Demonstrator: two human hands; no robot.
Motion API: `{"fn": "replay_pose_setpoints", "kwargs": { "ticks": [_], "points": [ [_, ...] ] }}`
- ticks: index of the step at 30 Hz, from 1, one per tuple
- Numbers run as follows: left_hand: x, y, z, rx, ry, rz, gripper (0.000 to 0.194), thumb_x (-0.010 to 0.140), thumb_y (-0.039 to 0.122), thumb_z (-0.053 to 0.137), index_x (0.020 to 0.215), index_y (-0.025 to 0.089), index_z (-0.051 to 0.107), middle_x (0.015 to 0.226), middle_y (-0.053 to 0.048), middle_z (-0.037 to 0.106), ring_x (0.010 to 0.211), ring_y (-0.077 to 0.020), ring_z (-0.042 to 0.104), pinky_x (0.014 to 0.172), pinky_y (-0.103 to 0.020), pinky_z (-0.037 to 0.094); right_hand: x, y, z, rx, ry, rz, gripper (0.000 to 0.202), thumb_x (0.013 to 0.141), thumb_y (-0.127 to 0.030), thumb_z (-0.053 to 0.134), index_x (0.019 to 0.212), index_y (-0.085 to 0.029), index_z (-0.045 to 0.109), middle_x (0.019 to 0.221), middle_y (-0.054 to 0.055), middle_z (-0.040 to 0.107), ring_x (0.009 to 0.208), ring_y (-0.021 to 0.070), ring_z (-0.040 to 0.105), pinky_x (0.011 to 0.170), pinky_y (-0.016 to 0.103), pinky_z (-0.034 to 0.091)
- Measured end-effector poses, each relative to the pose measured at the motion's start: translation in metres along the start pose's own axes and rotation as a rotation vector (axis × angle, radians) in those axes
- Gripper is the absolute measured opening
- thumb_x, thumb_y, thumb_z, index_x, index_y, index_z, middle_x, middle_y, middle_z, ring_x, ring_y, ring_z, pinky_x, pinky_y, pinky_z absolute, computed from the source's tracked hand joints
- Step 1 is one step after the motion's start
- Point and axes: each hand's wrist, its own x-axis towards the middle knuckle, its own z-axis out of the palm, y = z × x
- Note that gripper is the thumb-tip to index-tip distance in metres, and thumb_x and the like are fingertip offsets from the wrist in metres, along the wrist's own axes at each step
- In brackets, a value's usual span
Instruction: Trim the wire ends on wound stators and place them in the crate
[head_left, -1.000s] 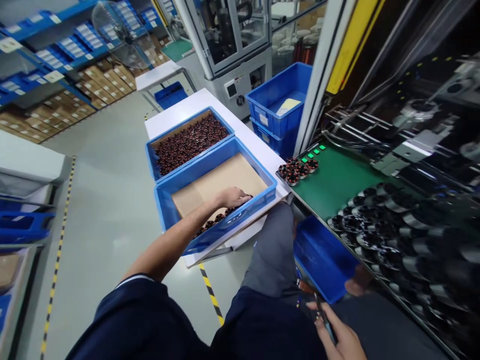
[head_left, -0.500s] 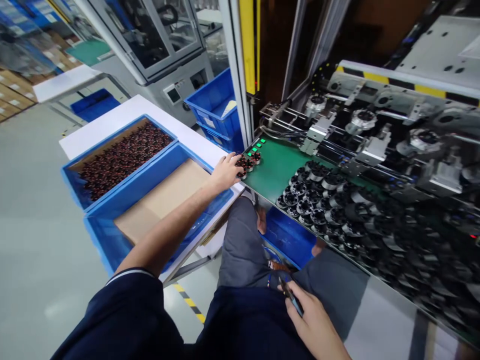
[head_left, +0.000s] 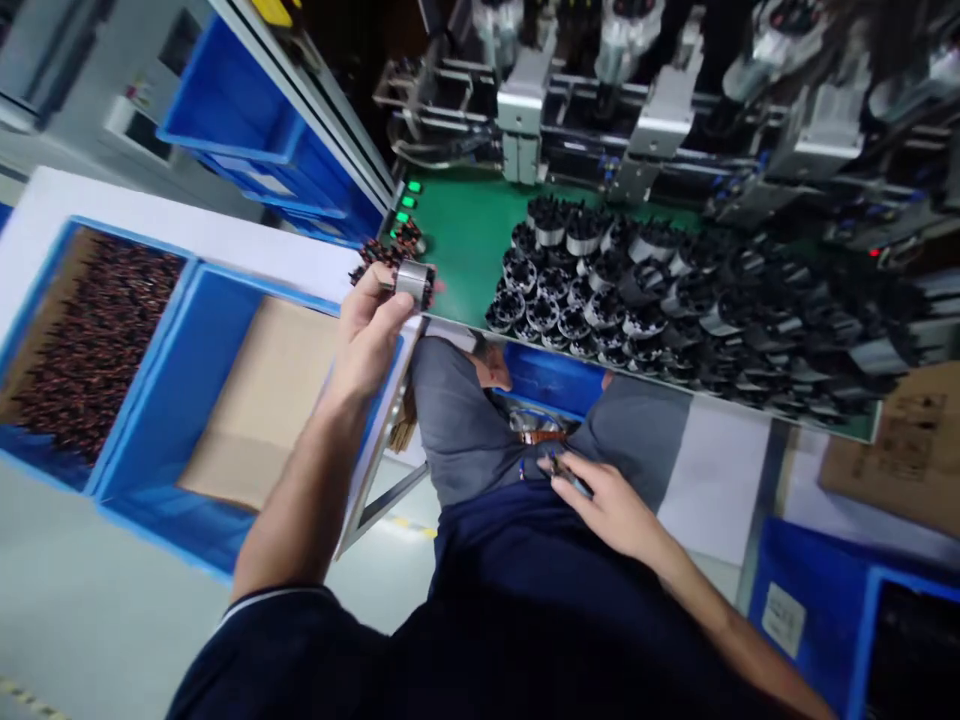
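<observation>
On my feed, my left hand (head_left: 371, 325) is wrapped around a silver-banded ring part (head_left: 413, 284), pinched between thumb and fingers, so hand and part are touching. The part sits at the fingertips, at the hand's far right side, its axis running roughly left to right with a dark end facing right. I see it by the near left corner of the green desk (head_left: 465, 255), just beside the copper-wound parts (head_left: 379, 256). My right hand (head_left: 604, 498) is well apart, low over the lap (head_left: 465, 435), curled around a small tool (head_left: 576, 483), perhaps snips. From there the ring part lies forward and left, its axis, as I judge it, pointing rightward across the gap
</observation>
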Motion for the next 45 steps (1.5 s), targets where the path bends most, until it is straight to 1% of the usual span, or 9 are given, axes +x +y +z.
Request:
{"fn": "replay_pose_setpoints", "kwargs": {
  "ticks": [4,9,16,24,30,34,37,41,45],
  "points": [
    [-0.064,0.044,0.093,-0.253,-0.042,-0.054,0.05,0.095,0.072,0.094,0.114,0.028,0.078,0.11,-0.005,0.087,0.077,-0.0192,0.08,0.07,-0.035,0.067,0.014,-0.024,-0.007,0.232,0.345,-0.237,0.027,0.119,-0.027,0.07,0.14,-0.023,0.087,0.09,0.0,0.081,0.078,0.0112,0.078,0.085,0.023,0.063],
    [-0.104,0.085,0.153,-0.073,-0.113,0.013,0.039,0.093,0.053,0.103,0.102,0.025,0.078,0.128,-0.01,0.088,0.107,-0.0264,0.087,0.09,-0.041,0.071,0.019,-0.055,-0.014,0.46,0.618,-0.49,0.044,0.113,-0.012,0.077,0.148,-0.036,0.086,0.091,-0.003,0.078,0.07,0.0092,0.069,0.07,0.025,0.057],
    [-0.108,0.094,0.156,0.336,-0.038,0.282,0.042,0.089,0.058,0.104,0.099,0.028,0.078,0.104,-0.003,0.074,0.089,-0.0199,0.076,0.069,-0.036,0.063,0.022,-0.076,-0.021,0.408,0.621,-0.445,0.031,0.103,-0.019,0.092,0.132,-0.03,0.09,0.08,-0.003,0.068,0.066,0.0093,0.06,0.063,0.024,0.053],
    [-0.111,0.097,0.155,0.386,-0.159,0.325,0.027,0.096,0.037,0.1,0.105,0.027,0.077,0.121,-0.008,0.077,0.104,-0.0223,0.081,0.081,-0.037,0.071,0.028,-0.061,-0.02,0.639,0.454,-0.302,0.023,0.111,-0.037,0.087,0.134,-0.034,0.09,0.076,-0.003,0.046,0.068,0.0112,0.048,0.064,0.027,0.042],
    [-0.113,0.095,0.151,0.396,-0.221,0.274,0.03,0.094,0.032,0.103,0.098,0.024,0.074,0.121,-0.007,0.08,0.103,-0.0204,0.082,0.083,-0.035,0.071,0.029,-0.069,-0.037,0.602,0.397,-0.28,0.006,0.108,-0.029,0.088,0.108,-0.023,0.087,0.079,-0.002,0.058,0.073,0.0107,0.055,0.071,0.026,0.047],
    [-0.115,0.083,0.138,0.518,-0.125,0.386,0.024,0.096,0.029,0.101,0.105,0.025,0.079,0.133,-0.009,0.085,0.114,-0.0237,0.086,0.091,-0.036,0.073,0.025,-0.078,-0.053,0.607,0.19,-0.061,0.014,0.104,-0.027,0.09,0.1,-0.018,0.08,0.08,-0.001,0.057,0.072,0.0098,0.049,0.067,0.024,0.041],
    [-0.114,0.073,0.127,0.611,-0.052,0.446,0.027,0.093,0.033,0.104,0.111,0.029,0.085,0.142,-0.007,0.088,0.116,-0.0286,0.088,0.098,-0.043,0.073,0.017,-0.081,-0.059,0.872,0.025,0.082,0.018,0.105,-0.027,0.087,0.1,-0.018,0.073,0.078,-0.002,0.047,0.071,0.0101,0.043,0.066,0.025,0.035],
    [-0.115,0.066,0.127,0.408,0.007,0.304,0.028,0.092,0.046,0.104,0.101,0.03,0.083,0.137,-0.006,0.09,0.117,-0.0314,0.089,0.095,-0.048,0.073,0.009,-0.08,-0.061,1.234,-0.107,-0.017,0.029,0.106,-0.029,0.083,0.092,-0.02,0.06,0.073,-0.005,0.03,0.063,0.0093,0.027,0.061,0.025,0.029],
    [-0.126,0.061,0.145,0.051,-0.018,0.045,0.039,0.108,0.062,0.083,0.094,0.026,0.079,0.121,-0.008,0.089,0.121,-0.0321,0.087,0.098,-0.05,0.074,0.007,-0.084,-0.058,1.056,0.036,0.019,0.021,0.108,-0.029,0.083,0.098,-0.02,0.067,0.079,-0.002,0.036,0.072,0.012,0.039,0.069,0.027,0.037]
  ]
}}
